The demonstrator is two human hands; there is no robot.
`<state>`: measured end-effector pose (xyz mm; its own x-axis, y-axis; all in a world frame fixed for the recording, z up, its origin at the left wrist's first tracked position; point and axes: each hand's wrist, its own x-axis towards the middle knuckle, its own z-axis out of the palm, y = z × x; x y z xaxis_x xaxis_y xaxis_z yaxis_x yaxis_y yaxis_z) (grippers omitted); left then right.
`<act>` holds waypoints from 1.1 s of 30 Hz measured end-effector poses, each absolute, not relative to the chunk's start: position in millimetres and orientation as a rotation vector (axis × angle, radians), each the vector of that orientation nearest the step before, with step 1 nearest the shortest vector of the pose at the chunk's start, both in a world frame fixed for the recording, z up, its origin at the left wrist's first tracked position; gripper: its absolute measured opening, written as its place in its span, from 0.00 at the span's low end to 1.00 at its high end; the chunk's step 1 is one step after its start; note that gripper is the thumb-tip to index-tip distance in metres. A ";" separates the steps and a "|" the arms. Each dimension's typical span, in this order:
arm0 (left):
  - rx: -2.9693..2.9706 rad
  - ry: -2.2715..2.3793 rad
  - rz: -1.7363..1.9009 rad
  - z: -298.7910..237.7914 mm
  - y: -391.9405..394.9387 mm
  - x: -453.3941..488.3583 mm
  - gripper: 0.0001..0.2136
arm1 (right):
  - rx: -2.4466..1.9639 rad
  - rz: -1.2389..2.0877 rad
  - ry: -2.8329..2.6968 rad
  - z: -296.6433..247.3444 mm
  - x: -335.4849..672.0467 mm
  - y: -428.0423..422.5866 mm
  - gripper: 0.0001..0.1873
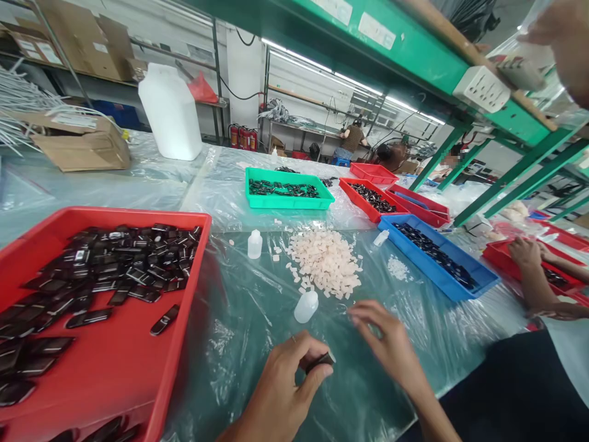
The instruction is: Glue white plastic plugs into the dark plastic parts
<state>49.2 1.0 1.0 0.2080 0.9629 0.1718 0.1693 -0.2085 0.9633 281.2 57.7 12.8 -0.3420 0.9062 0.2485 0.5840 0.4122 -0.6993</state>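
My left hand (288, 380) is closed around a small black plastic part (321, 361) near the table's front edge. My right hand (384, 341) hovers just right of it, fingers bent and pinched together near a small white bottle (306, 306) lying on its side; what the fingertips hold, if anything, is too small to make out. Behind the hands lies a heap of small whitish pieces (326, 261). A big red tray (151, 368) on my left holds several more black parts (115, 264).
An upright white bottle (254, 244) stands by the heap. Green (289, 201), red (356, 196) and blue (437, 279) trays with black parts sit further back. Another person's hands (529, 270) work at the right. A white jug (171, 112) and a cardboard box (83, 150) stand at the back left.
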 end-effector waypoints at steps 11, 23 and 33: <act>1.531 1.086 1.098 4.8 6.7 44.4 0.05 | -1.344 0.866 -2.012 17.1 288.9 83.7 0.15; 1.459 0.991 1.109 3.7 6.7 44.6 0.06 | -1.085 1.716 -1.438 23.0 236.8 28.2 0.13; 1.519 0.981 1.081 2.7 3.0 44.5 0.07 | -1.027 2.054 -1.187 18.7 240.9 35.1 0.14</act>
<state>44.5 3.0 2.7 0.2746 0.9484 0.1587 0.0658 -0.1832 0.9809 240.9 35.1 18.7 -0.5575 0.7568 -0.3412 -0.0823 -0.4594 -0.8844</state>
